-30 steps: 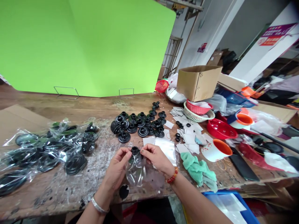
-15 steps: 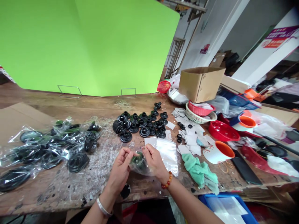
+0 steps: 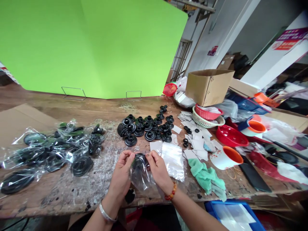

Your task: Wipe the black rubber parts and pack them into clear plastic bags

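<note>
Between my two hands hangs a clear plastic bag (image 3: 142,178) with a dark round part (image 3: 140,160) in its upper portion. My left hand (image 3: 123,171) pinches the bag's left edge between thumb and forefinger. At the opposite edge, my right hand (image 3: 158,168) grips it the same way. Just right of the hands lies a stack of flat clear bags (image 3: 173,160). Beyond them stand several black flanged rubber-like parts (image 3: 149,136) in a cluster. Off to the left is a pile of bagged black parts (image 3: 54,154).
A green towel (image 3: 204,176), a white cup with orange inside (image 3: 226,158), a red basin (image 3: 231,135) and scattered white cards (image 3: 197,142) crowd the right. A cardboard box (image 3: 209,88) stands behind them. A green board (image 3: 96,48) rises at the back.
The bag has tilted so that its clear lower part now hangs down toward me, with the dark part near the top. Both hands keep their pinch at its edges.
</note>
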A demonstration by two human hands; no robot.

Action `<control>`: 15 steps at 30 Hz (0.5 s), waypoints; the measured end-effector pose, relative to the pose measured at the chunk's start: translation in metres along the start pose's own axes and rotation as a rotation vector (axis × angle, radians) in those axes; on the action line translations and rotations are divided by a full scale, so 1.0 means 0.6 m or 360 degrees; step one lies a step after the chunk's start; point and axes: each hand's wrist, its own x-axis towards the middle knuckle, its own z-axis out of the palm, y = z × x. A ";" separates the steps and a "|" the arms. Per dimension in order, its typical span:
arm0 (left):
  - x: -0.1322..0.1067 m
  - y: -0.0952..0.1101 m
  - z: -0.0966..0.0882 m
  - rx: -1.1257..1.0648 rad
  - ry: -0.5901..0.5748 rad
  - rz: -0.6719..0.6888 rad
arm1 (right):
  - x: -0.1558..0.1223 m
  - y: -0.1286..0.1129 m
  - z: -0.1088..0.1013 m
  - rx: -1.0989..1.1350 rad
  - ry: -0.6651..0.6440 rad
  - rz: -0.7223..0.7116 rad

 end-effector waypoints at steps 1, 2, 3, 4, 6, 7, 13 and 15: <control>-0.001 0.004 0.001 -0.0030 0.0014 -0.0070 | -0.001 -0.001 0.000 -0.0010 0.0002 -0.0007; -0.002 0.007 0.002 -0.0059 0.0023 -0.0138 | -0.002 -0.002 0.000 -0.0016 0.0000 -0.0009; -0.002 0.010 0.002 -0.0085 0.0024 -0.0198 | -0.002 -0.003 -0.001 -0.0016 -0.0006 -0.0006; -0.002 0.012 0.002 -0.0108 0.0020 -0.0241 | -0.002 -0.004 -0.001 -0.0005 -0.0017 0.0005; -0.003 0.015 0.001 -0.0140 -0.0005 -0.0270 | -0.001 -0.005 -0.003 0.0060 -0.0045 0.0051; -0.003 0.016 0.001 -0.0140 -0.0022 -0.0250 | 0.001 -0.005 -0.004 0.0115 -0.0061 0.0092; -0.009 0.022 0.000 -0.0039 -0.0225 -0.0129 | 0.010 -0.011 -0.019 0.0386 -0.0255 0.0269; -0.008 0.020 -0.003 -0.0069 -0.0225 -0.0161 | 0.011 -0.018 -0.026 0.0370 -0.0316 0.0235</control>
